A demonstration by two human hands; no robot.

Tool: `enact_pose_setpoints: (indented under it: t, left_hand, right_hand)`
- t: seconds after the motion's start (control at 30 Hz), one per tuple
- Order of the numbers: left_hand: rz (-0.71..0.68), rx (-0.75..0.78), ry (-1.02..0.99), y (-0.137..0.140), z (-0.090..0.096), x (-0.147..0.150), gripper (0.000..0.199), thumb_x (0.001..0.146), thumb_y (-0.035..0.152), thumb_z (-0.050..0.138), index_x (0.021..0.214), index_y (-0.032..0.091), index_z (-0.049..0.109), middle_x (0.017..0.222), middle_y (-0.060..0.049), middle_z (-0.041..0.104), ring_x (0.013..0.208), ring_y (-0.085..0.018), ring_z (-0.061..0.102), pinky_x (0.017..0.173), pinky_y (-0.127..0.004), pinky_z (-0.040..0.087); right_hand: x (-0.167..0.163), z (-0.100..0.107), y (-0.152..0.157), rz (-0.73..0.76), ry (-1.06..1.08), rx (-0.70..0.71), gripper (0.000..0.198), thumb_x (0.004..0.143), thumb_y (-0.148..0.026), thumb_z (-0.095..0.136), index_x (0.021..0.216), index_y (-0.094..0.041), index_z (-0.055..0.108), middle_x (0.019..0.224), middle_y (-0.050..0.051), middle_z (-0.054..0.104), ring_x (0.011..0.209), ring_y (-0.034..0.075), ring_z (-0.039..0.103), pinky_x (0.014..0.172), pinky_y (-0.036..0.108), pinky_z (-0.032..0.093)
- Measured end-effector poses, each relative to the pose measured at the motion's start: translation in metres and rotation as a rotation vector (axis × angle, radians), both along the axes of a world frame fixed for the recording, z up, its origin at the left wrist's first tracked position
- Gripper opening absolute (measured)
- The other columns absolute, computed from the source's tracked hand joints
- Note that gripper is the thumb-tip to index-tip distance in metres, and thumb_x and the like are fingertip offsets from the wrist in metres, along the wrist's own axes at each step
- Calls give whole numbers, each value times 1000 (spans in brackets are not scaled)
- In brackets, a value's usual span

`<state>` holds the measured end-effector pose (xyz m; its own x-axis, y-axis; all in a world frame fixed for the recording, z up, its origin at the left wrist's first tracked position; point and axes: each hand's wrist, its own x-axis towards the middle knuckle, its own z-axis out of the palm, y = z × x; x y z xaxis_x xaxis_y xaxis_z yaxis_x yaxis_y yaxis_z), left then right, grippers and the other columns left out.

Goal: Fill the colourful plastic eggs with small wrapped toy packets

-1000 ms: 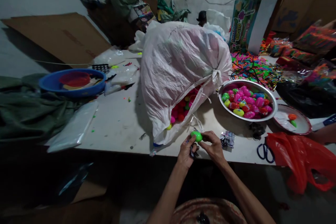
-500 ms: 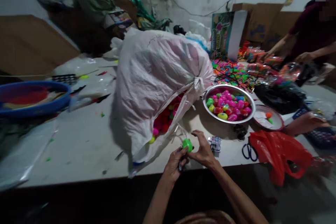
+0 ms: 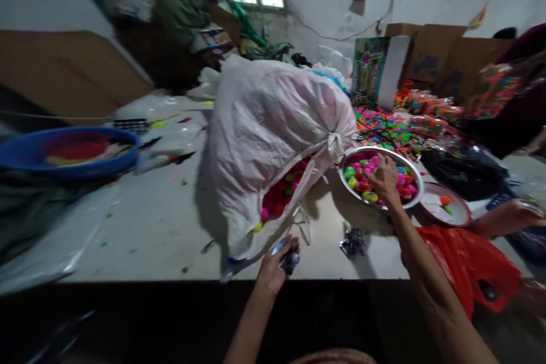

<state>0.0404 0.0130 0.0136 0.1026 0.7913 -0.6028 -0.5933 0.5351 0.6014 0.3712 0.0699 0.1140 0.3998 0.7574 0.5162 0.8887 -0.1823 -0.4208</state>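
Note:
My left hand (image 3: 271,267) is closed around some small dark, shiny packets (image 3: 290,260) just past the table's front edge. Over a metal bowl (image 3: 341,177) filled with pink, red, green and yellow plastic eggs (image 3: 370,197), my right hand (image 3: 385,178) reaches down with thumb and fingers apart, at the top of the pile. I make out no egg lifted in it. A large white sack (image 3: 277,108) stands left of the bowl, and more coloured eggs (image 3: 277,199) show through its opening. Similar dark packets (image 3: 354,242) lie on the table between my hands.
A plate (image 3: 463,217) and a red plastic bag (image 3: 473,261) lie to the right, where another person's forearm (image 3: 503,219) reaches in. Behind the bowl is a heap of small coloured pieces (image 3: 388,131). A blue basin (image 3: 81,169) stands far left. A co-worker is at the right edge.
My right hand has moved from beside my left hand to the bowl. The green egg that was between my hands is gone from there. My left hand keeps the packets. The view has shifted.

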Motion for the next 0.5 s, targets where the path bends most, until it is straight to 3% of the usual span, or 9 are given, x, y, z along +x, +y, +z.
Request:
enact_pose_setpoints:
  t: [0.07,0.17,0.3,0.4,0.5]
  left_hand:
    - [28,49,76,-4,-1,-6,23,64,10,71,85,12,61,69,-6,69,54,-14,63,46,-22,49]
    - [30,90,227,-7,-3,-12,33,57,27,78,81,14,60,58,0,64,41,-12,55,34,-19,39]
    - [132,155,339,-7,-3,-21,40,48,31,81,78,15,60,52,6,59,39,-8,50,37,-18,38]
    - [185,161,372,-6,0,-32,39,45,30,82,74,15,59,55,5,60,42,-8,52,39,-18,38]
    - [245,150,401,-6,4,-42,40,43,28,83,74,15,62,57,4,62,44,-8,52,40,-17,37]
  right_hand:
    - [-43,-10,6,201,50,57,45,79,-37,54,117,-14,52,109,14,57,101,29,50,86,40,39]
    - [-136,-29,14,554,36,-11,30,85,-31,49,111,-17,56,102,10,60,90,21,55,78,31,42]
    - [-235,-50,33,705,-258,-259,17,86,-19,47,93,-18,62,95,9,62,90,22,54,76,30,40]
    - [-258,-68,41,688,-320,-352,20,85,-15,46,98,-15,62,101,13,62,86,23,54,75,33,39]
    - [-254,-86,40,639,-318,-357,30,86,-13,42,112,-12,55,118,18,55,94,25,52,81,37,38]
